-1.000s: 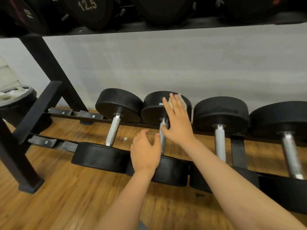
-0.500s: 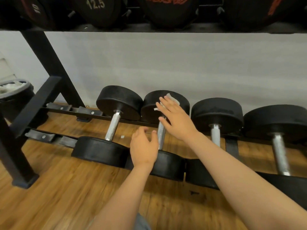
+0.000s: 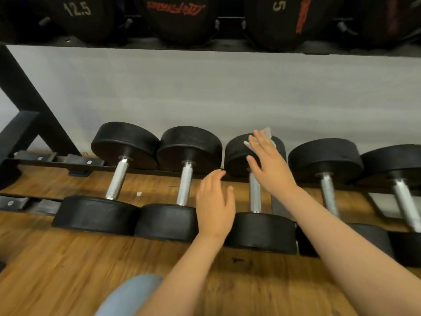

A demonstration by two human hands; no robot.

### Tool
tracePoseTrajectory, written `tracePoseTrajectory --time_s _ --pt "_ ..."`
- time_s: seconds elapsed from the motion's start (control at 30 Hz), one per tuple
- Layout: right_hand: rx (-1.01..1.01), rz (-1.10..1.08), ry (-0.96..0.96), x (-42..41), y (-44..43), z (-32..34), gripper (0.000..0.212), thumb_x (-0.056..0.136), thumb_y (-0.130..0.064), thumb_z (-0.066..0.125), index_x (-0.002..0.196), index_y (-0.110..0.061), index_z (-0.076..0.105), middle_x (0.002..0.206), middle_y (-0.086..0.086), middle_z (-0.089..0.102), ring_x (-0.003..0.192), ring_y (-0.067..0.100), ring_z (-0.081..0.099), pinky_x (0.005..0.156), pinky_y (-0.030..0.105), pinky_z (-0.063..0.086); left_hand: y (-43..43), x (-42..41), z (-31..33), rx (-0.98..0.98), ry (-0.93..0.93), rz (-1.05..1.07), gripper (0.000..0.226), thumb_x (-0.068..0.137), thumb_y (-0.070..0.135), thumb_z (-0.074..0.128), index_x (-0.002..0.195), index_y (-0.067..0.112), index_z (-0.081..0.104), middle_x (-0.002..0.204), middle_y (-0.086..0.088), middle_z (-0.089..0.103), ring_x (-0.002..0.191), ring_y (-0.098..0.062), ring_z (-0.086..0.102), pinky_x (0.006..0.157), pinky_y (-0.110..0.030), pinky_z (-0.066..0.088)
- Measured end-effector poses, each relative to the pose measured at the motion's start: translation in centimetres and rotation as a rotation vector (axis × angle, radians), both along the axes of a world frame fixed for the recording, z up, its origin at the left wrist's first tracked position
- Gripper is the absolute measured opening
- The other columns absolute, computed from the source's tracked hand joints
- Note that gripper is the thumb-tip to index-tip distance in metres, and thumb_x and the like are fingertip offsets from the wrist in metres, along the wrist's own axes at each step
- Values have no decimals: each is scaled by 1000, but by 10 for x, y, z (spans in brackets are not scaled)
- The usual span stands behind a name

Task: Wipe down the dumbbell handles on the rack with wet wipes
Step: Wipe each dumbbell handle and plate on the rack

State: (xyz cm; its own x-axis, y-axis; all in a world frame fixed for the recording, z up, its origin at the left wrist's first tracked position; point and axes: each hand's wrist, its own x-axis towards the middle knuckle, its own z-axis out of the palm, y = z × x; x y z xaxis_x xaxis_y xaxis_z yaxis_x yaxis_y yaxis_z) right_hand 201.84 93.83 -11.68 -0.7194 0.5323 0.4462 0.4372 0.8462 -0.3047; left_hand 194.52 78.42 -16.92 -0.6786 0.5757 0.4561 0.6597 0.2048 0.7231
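wet wipe — under outstretched right hand, half-hidden

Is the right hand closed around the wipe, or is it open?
Open. The right hand has straight, spread fingers over the wipe, at the far end of a dumbbell.
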Motion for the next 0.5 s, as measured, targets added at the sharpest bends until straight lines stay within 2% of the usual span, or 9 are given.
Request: tracePoseTrajectory --time_s 0.13,0.23,0.33,0.4,0.5 --pt "-8 29 -110 14 11 -12 57 104 -33 41 155 -17 21 163 -3 9 148 7 -5 121 27 2 25 28 -28 -81 -156 -115 45 100 34 49 143 21 45 147 5 45 137 -10 38 116 -37 33" --pt "35 58 -197 6 16 -18 58 104 -36 37 155 -17 17 163 -1 6 149 12 -9 121 32 -5 33 23 -31 -156 -162 -165 52 99 41 49 147 23 39 154 5 36 143 -10 29 119 -36 26" --pt "102 68 -233 -7 30 -13 58 105 -40 31 156 -18 14 164 0 7 151 15 -5 122 34 -5 35 20 -30 -167 -194 -223 54 98 47 49 146 27 40 152 9 38 141 -7 30 117 -32 27" --pt "77 77 -225 -14 40 -6 58 105 -39 29 156 -16 12 164 1 7 151 14 -3 123 35 -1 35 19 -30 -162 -299 -225 54 96 52 50 145 30 42 149 12 41 138 -6 33 112 -29 31" --pt "8 62 -173 -19 47 -1 56 106 -36 26 156 -14 11 164 2 4 150 13 -4 120 28 -4 38 17 -30 -141 -526 -197 52 94 58 49 141 37 42 145 15 45 134 -6 39 103 -30 35"
